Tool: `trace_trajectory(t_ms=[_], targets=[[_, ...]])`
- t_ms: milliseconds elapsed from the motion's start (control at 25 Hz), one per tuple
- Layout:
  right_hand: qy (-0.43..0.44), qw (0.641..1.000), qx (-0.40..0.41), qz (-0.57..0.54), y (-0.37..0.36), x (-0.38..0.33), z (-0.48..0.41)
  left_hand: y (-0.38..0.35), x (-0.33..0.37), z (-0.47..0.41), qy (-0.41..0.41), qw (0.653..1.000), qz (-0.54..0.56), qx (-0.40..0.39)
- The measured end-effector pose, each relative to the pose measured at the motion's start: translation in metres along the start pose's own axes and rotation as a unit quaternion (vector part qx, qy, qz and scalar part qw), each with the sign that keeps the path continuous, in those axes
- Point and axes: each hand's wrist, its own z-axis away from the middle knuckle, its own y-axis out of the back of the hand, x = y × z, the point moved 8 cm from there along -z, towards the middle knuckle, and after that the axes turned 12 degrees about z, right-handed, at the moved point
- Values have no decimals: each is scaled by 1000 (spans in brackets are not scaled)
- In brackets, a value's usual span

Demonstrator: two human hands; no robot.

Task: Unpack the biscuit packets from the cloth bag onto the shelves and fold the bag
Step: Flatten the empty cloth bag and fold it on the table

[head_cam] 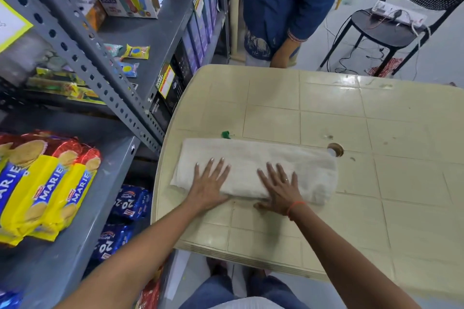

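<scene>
- Bag [253,165]: off-white cloth, folded into a long flat band. It lies on the cream table [376,133] near the front-left edge.
- Left hand [209,184]: palm down on the left part of the bag. Fingers are straight and spread and grip nothing.
- Right hand [280,189]: palm down on the middle of the bag, just beside the left hand. Fingers are straight and spread and grip nothing, with the thumb on the table at the bag's near edge. 1 finger carries a ring, and a red thread [295,208] circles the wrist.
- Green scrap [226,134]: touching the bag's far edge.
- Round hole [336,149]: in the table top at the bag's far-right corner.
- Biscuit packets [42,188]: yellow and red, 3 MARIE labels readable, lying side by side on the grey metal shelf [113,170] left of the table.
- Blue packets [130,202]: marked 20-20, on the level below.
- Upper shelf levels: small sachets [136,52] and cartons.
- Second person [283,7]: in blue, standing at the table's far side.
- Black chair [384,30]: far right, with a power strip [399,14] on the seat.
</scene>
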Motion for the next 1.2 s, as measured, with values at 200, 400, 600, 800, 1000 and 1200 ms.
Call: trace_trajectory(t_ms=[200,400,600,800,1000,1200], targets=[[-66,994,83,-26,15,52,11,37,-35,-1,9,998,-45,39],[-139,913,366,-115,108,83,35,118,-24,30,-29,953,-23,301],[-142,876,449,-101,132,83,63,126,-8,60,-47,943,22,329],[-140,834,526,-87,158,91,93,165,-8,77,-37,920,68,385],[-128,886,442,-55,133,79,69,133,-6,63,-35,943,49,327],[-117,993,-18,6,-11,60,32,4,-27,54,7,999,-22,31]])
